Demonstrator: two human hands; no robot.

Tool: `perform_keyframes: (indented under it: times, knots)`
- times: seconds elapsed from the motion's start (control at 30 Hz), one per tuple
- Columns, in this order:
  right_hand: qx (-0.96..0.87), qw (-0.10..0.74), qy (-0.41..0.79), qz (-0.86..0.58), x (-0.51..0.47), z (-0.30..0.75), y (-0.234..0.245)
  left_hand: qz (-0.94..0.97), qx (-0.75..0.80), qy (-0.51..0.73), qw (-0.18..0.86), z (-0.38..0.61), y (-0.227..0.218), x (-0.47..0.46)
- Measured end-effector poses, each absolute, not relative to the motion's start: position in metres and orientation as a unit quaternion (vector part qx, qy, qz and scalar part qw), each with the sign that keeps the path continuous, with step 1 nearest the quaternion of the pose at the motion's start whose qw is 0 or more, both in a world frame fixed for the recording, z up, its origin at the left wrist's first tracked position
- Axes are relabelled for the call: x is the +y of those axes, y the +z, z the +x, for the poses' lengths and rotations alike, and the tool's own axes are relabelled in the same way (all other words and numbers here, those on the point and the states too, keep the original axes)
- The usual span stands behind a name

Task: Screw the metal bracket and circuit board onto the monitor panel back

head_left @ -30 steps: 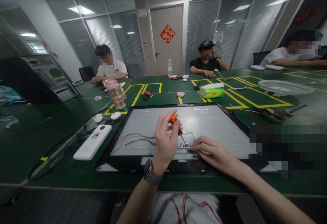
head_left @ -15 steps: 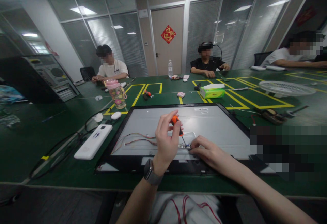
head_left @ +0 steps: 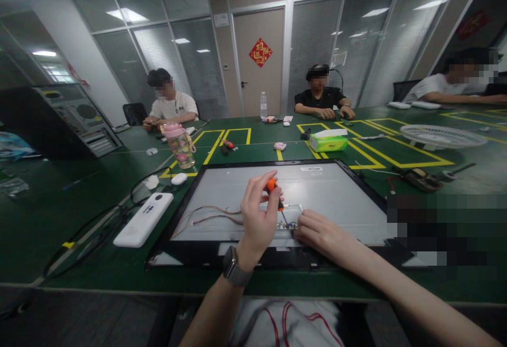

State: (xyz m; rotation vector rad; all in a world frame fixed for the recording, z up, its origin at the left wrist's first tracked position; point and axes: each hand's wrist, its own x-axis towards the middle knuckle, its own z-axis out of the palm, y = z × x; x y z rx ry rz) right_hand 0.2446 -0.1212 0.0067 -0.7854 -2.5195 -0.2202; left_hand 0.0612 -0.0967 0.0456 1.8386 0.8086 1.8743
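My left hand, with a watch on its wrist, is closed round an orange and black screwdriver. The screwdriver leans, its tip down at a small circuit board. At the board's right end, my right hand has its fingers curled together on it; the fingertips are partly hidden. The board lies over the grey metal back of a flat display panel with a black frame. Thin wires run across the panel on the left, passing behind my left hand.
Left of the panel lie a white power bank, black cables and a drink bottle. Beyond it are a green tissue pack and a red-handled tool. A racket-like white frame lies right. Several people sit around the table.
My right hand's fingers have curled in more tightly at the board's right end. My left hand and the screwdriver have stayed almost in place.
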Motion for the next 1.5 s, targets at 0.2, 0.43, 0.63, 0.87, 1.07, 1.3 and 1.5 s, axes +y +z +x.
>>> perform_keyframes:
  times: [0.2,0.43,0.63,0.87,1.07,1.3,1.5]
  knots:
    - [-0.935,0.241,-0.043,-0.255,-0.12,0.251,0.009,0.66,0.294,0.664,0.19,0.061,0.047,-0.097]
    - [-0.943,0.227,-0.061,-0.238,-0.12,0.26,0.013,0.66,0.292,0.666,0.188,0.062,0.048,-0.098]
    - [-0.942,0.23,-0.108,-0.22,-0.118,0.263,0.013,0.661,0.294,0.665,0.185,0.061,0.048,-0.098]
    - [-0.941,0.225,-0.144,-0.207,-0.117,0.26,0.016,0.665,0.29,0.664,0.181,0.062,0.047,-0.097]
    - [-0.938,0.241,-0.159,-0.19,-0.115,0.259,0.014,0.669,0.289,0.662,0.176,0.062,0.046,-0.097]
    - [-0.938,0.227,-0.186,-0.182,-0.117,0.256,0.016,0.668,0.282,0.668,0.169,0.063,0.047,-0.098]
    - [-0.938,0.23,-0.191,-0.175,-0.116,0.255,0.014,0.677,0.289,0.66,0.149,0.064,0.047,-0.098]
